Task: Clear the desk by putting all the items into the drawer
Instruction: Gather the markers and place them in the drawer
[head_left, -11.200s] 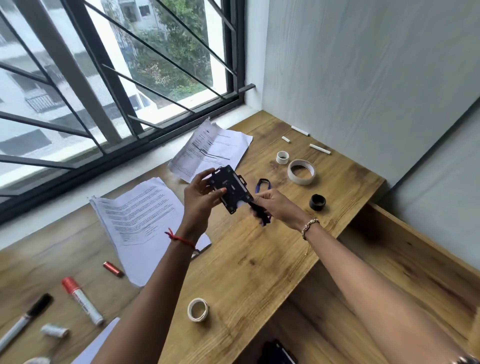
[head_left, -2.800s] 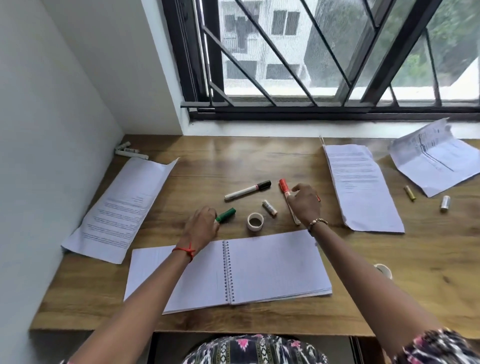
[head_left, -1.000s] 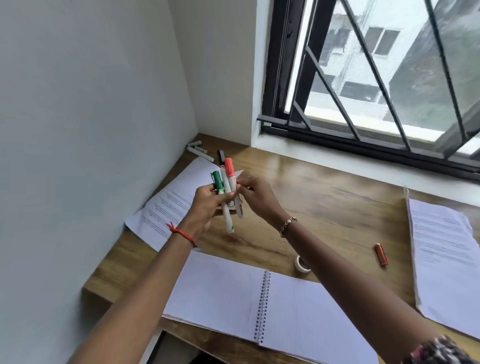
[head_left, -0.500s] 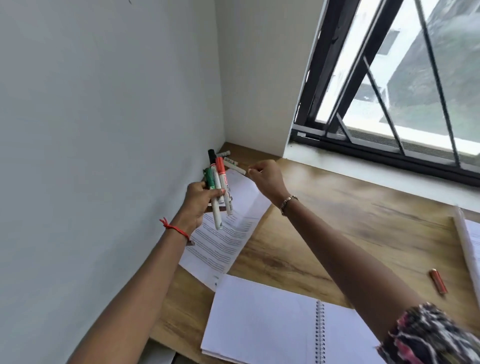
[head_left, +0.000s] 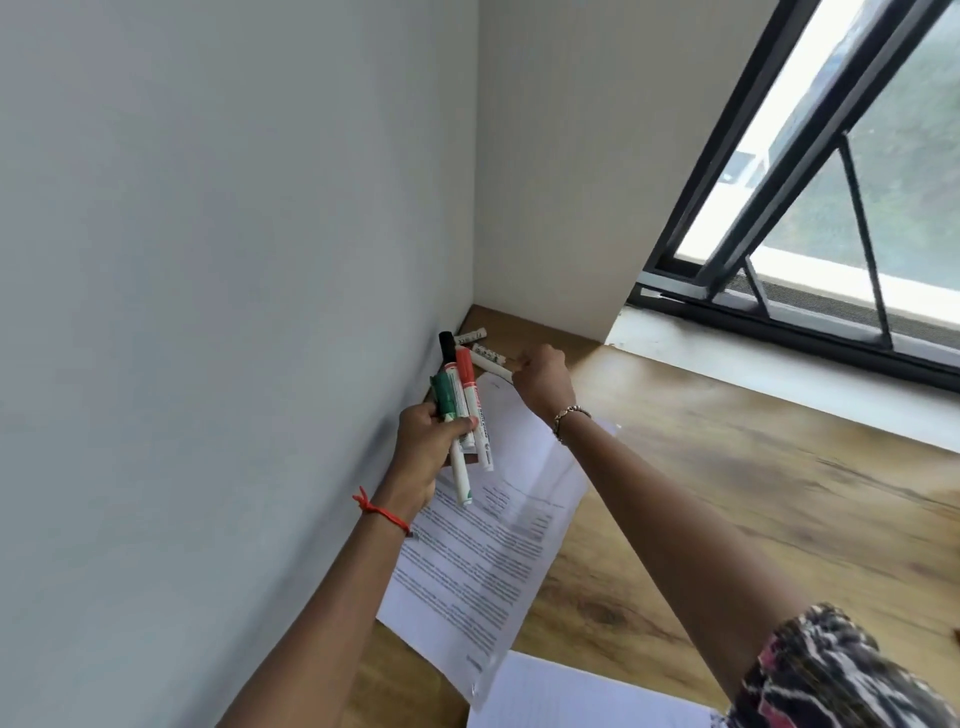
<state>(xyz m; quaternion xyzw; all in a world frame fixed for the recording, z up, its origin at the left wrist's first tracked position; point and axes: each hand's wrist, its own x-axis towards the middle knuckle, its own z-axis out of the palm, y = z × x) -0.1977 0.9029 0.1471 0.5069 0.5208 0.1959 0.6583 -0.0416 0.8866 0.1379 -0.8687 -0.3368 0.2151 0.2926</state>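
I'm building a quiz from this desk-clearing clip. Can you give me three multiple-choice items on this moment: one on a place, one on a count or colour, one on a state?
1. Where do the small white sticks lie?
A. In the desk corner by the wall
B. On the window sill
C. On the notebook

2. Which cap colours show on the markers in the left hand?
A. Blue, yellow, red
B. Black, red, green
C. All black

3. What is the right hand doing?
A. Resting flat on the printed sheet
B. Holding the markers
C. Reaching to the white sticks

Answers:
1 A, they sit where the desk meets the two walls.
2 B, one cap of each colour sticks up above the fist.
3 C, its fingers are at the nearest stick.
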